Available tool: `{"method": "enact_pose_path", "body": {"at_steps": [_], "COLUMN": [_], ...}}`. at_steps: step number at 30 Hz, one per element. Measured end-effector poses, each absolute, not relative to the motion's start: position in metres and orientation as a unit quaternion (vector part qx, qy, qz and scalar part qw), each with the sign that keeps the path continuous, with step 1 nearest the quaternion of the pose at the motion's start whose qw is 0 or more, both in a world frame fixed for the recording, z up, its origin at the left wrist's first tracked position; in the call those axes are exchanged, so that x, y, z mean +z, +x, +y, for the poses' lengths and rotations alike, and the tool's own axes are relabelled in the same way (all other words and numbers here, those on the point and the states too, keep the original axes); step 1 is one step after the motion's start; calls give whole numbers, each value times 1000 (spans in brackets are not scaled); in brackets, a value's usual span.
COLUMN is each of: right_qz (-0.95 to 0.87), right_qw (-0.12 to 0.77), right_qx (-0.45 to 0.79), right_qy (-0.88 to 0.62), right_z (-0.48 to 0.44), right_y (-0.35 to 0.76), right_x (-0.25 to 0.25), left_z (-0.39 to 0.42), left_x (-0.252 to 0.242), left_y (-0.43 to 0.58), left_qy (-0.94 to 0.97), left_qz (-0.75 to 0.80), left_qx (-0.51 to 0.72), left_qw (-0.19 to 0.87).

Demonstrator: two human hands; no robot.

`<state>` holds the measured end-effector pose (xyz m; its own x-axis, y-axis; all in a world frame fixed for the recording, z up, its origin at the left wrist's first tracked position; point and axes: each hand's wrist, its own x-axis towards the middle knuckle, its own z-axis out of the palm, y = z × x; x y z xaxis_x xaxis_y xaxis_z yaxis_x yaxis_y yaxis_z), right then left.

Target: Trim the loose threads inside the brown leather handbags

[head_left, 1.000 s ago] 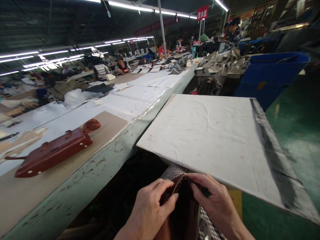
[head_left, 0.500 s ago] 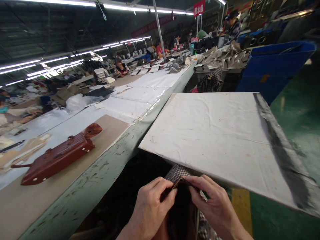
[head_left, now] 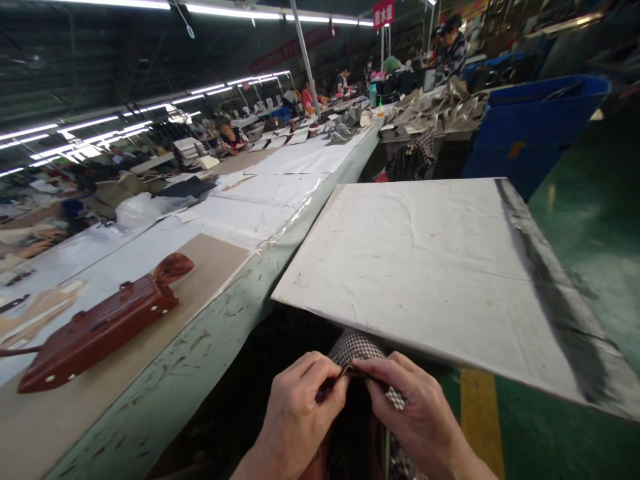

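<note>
Low in the middle, my left hand (head_left: pixel 303 400) and my right hand (head_left: pixel 417 400) are both closed, thumbs and fingers pinching the thin rim of a brown leather bag (head_left: pixel 354 371). Between the hands this rim bends up into a small peak. Below it the bag is dark and mostly hidden by my hands and shadow, so its full shape does not show. Checked cloth (head_left: pixel 356 347) lies just behind the rim, over my lap. Off to the left, another bag, reddish-brown and textured (head_left: pixel 103 333), rests on its side on the long table (head_left: pixel 210 267).
A white-covered board (head_left: pixel 410 247) with a dark taped edge juts out in front of me. Behind it stand a blue bin (head_left: pixel 530 133) and piled beige pieces (head_left: pixel 450 107). Clear plastic (head_left: pixel 145 208) and tan strips (head_left: pixel 45 310) lie on the long table. Several people work farther back.
The camera view has shifted slightly, so the table and the reddish-brown bag sit farther left. My hands have drawn a little closer together along the rim, both still pinching it.
</note>
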<state>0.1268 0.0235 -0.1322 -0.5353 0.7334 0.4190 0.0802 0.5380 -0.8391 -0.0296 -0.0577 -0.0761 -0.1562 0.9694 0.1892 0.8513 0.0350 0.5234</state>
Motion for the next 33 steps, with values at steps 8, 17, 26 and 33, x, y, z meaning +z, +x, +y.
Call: {"method": "enact_pose_path", "body": {"at_steps": [8, 17, 26, 33], "right_qz": [-762, -760, -762, -749], "right_qw": [418, 402, 399, 317], "right_qx": [424, 443, 448, 525], "right_qy": [-255, -254, -244, -250], "right_z": [22, 18, 14, 14], "right_y": [125, 126, 126, 131], "right_x": [-129, -130, -139, -136], "left_z": [-52, -45, -39, -38], "left_x": [-75, -59, -60, -68], "left_y": [-33, -41, -43, -46], "left_qy": [633, 599, 552, 571], "left_qz": [676, 674, 696, 691], "left_qx": [330, 303, 288, 290], "left_qw": [182, 309, 356, 335]}}
